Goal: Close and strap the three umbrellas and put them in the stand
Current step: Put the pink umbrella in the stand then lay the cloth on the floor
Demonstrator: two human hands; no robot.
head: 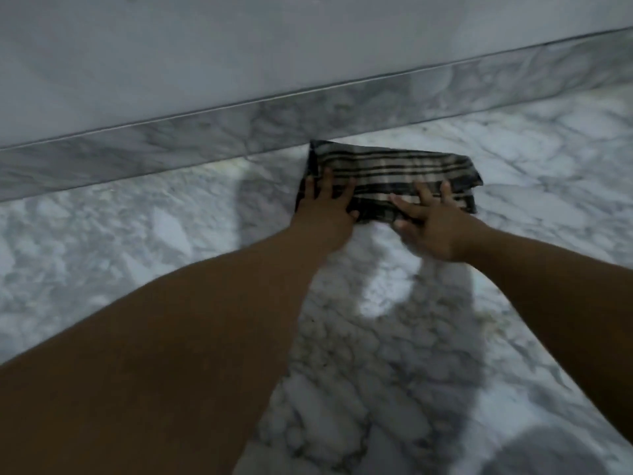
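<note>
Plaid fabric (390, 176), flattened into a long band, is lying on the marble floor (137, 241) just in front of the marble skirting (205, 138) at the foot of the wall (239, 46). Whether this is a collapsed umbrella canopy or only a folded cloth cannot be told; no shaft, handle, strap or stand is showing anywhere in view.

Both hands are resting on its near edge with fingers spread and palms down, pressing rather than gripping. The left hand (325, 204) is sitting on the band's left end, the right hand (431, 221) on its middle to right part, thumb reaching inward. Neither hand is closing around anything.

The band is lying straight ahead of the hands, between them and the skirting. Its long axis is running left to right, roughly parallel to the skirting, with the left end close against the skirting and the right end angling slightly away toward the open floor. Both hands are equally near, one toward each end.

Judging from this, the coming move is probably a roll or gather along that long axis, toward or away from the body, and the fabric looks soft enough to slip or unfold if pressure is uneven.
</note>
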